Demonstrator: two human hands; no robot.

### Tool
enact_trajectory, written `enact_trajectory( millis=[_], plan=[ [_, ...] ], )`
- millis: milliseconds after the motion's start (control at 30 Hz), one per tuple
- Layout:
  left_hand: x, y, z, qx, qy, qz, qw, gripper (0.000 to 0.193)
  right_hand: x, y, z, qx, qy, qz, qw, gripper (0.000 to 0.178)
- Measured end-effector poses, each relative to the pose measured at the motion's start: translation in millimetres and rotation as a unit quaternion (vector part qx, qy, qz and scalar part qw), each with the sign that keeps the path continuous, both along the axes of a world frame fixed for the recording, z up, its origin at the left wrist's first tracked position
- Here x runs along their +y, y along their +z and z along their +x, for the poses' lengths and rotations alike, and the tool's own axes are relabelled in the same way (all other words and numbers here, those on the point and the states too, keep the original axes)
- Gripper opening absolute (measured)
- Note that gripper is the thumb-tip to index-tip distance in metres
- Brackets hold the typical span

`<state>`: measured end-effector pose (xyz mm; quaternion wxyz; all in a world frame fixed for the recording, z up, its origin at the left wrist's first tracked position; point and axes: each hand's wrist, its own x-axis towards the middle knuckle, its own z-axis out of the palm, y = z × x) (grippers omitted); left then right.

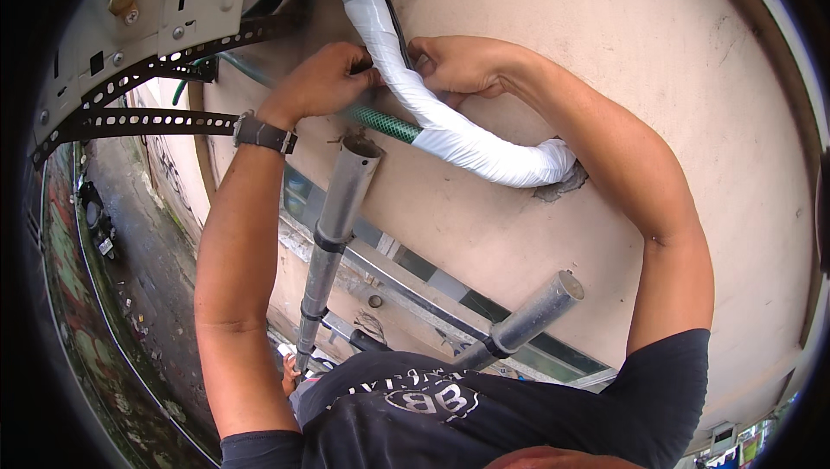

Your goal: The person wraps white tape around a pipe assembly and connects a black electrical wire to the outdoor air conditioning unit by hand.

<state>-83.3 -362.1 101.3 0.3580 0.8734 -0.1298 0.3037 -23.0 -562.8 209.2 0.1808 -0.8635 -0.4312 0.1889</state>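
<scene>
both hands met at the white-wrapped pipe bundle (pixel 450 127) slanting down the beige wall (pixel 622 63), the left hand (pixel 324 80) pinching shut on a black strap end, the right hand (pixel 454 63) closed behind it, apparently cinching it.

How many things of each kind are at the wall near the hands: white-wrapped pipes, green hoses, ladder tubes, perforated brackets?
White-wrapped pipe: 1
Green hose: 1
Grey ladder tubes: 2
Black perforated brackets: 2
Total: 6
</scene>
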Motion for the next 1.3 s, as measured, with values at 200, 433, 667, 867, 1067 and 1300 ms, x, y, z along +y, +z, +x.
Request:
enact_trajectory(
  millis=[200,433,667,867,1067,1300],
  plan=[
    [-3.1,-4.6,8.1,-0.021,-0.078,-0.174,0.982,0.038,-3.8,5.8,-11.0,-0.004,-0.02,0.003,1.0,0.047],
    [-0.6,-8.4,-4.7,0.007,-0.129,-0.16,0.979,0.03,-4.6,-12.7,15.2,0.036,-0.003,0.022,0.999,0.025],
    [5.9,-12.4,-8.8,-0.056,-0.072,-0.031,0.995,0.026,-4.5,-10.9,14.7,0.066,-0.011,0.015,0.998,0.035],
    [3.4,-8.2,-8.7,-0.041,-0.065,-0.092,0.993,0.026,-1.8,-6.3,-1.1,0.063,-0.014,0.01,0.998,0.046],
    [-4.8,-7.2,6.1,-0.077,-0.021,-0.073,0.994,0.029,-0.6,-2.3,1.5,-0.135,0.024,-0.085,0.987,0.039],
    [-11.6,-13.8,13.9,-0.108,0.095,-0.071,0.987,0.025,-10.0,10.5,-19.7,-0.222,-0.008,-0.064,0.973,0.034]
  ],
)
